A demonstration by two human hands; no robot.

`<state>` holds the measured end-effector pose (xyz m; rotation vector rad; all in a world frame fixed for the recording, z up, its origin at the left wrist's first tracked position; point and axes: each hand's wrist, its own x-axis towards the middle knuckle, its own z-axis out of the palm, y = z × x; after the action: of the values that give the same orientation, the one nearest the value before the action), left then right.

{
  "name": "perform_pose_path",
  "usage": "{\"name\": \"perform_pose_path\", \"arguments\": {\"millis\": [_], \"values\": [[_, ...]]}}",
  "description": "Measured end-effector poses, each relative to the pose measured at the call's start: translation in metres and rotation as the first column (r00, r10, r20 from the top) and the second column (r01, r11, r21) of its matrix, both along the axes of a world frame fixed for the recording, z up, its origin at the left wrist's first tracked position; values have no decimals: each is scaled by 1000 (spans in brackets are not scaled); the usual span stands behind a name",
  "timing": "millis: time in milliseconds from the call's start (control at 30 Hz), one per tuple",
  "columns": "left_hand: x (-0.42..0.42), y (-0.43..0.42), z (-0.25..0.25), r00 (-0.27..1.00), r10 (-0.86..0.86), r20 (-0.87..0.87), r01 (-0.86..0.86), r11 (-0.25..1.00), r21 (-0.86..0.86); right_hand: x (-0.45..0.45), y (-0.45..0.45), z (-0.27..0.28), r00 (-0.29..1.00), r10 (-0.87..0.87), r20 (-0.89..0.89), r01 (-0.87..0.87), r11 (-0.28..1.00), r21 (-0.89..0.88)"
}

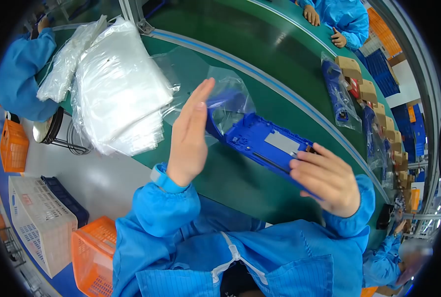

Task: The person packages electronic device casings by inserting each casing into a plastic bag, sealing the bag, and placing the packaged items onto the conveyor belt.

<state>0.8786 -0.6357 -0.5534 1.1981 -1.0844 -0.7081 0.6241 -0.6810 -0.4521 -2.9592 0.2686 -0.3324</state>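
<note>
My right hand [329, 180] grips the near end of a long blue plastic housing [265, 143], which has a pale rectangular label and small fittings on its inner face. The housing's far end is within a clear plastic bag [230, 99]. Beside that end stands my left hand [191, 136], fingers straight and held upright against the bag's edge. Whether its palm presses on the housing is hidden. Left of it, a thick stack of clear plastic bags [121, 89] lies on the green table [220, 183].
Beyond a metal rail, bagged blue housings [337, 91] and cardboard boxes [366, 91] line the green conveyor [290, 79]. A co-worker's sleeve [346, 22] is across it, another sleeve [20, 74] at left. An orange crate [94, 257] and a white crate [42, 222] stand lower left.
</note>
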Motion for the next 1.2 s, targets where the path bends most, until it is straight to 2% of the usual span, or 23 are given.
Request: {"name": "perform_pose_path", "arguments": {"millis": [67,133,167,300,367,400,433,567,667,700,800,833,900,933,967,1033,1133,1200], "values": [[-7,-1,3,942,85,324,-77,996,-38,8,13,-10,1000,16,14,-12,971,-239],[-17,-1,8,736,181,652,-151,983,-104,16,16,-21,998,64,17,-51,916,-399],[-22,-2,12,685,181,706,-134,983,-121,19,16,-26,997,68,21,-53,905,-422],[-47,2,13,732,-15,681,140,982,-129,28,11,-53,997,70,16,-54,883,-466],[-66,8,15,778,-121,617,295,937,-187,27,-1,-92,994,-39,105,49,995,-92],[-77,10,18,799,-179,574,365,903,-226,29,-7,-102,985,-107,134,93,990,106],[-83,14,21,811,-241,532,432,861,-269,43,-11,-96,997,-2,-71,-3,998,-70],[-84,25,24,772,-232,592,433,874,-221,55,-15,-94,997,-72,8,71,948,-311],[-80,30,25,709,-194,678,405,899,-166,57,-24,-103,988,-75,137,109,958,-266],[-81,32,23,728,-232,644,420,895,-152,58,-28,-102,978,-104,183,150,954,-260],[-70,39,22,690,-245,681,439,890,-125,56,-64,-108,937,-177,302,292,871,-395],[-63,40,18,724,-215,656,395,908,-138,56,-80,-107,895,-183,407,347,858,-378],[-44,38,14,739,-118,663,230,969,-85,47,-116,-102,851,-289,439,437,852,-287],[-32,39,12,741,-63,668,133,990,-55,42,-136,-106,823,-268,501,479,801,-358],[-19,39,8,695,26,718,31,997,-66,33,-157,-112,816,-245,523,465,815,-344],[10,38,2,581,176,795,-173,981,-91,20,-197,-128,779,-287,557,550,740,-387],[57,38,-7,393,305,868,-427,896,-121,-2,-242,-156,728,-480,489,664,673,-327],[84,39,-8,298,324,898,-525,841,-130,-13,-257,-165,709,-605,362,704,629,-330]]}}
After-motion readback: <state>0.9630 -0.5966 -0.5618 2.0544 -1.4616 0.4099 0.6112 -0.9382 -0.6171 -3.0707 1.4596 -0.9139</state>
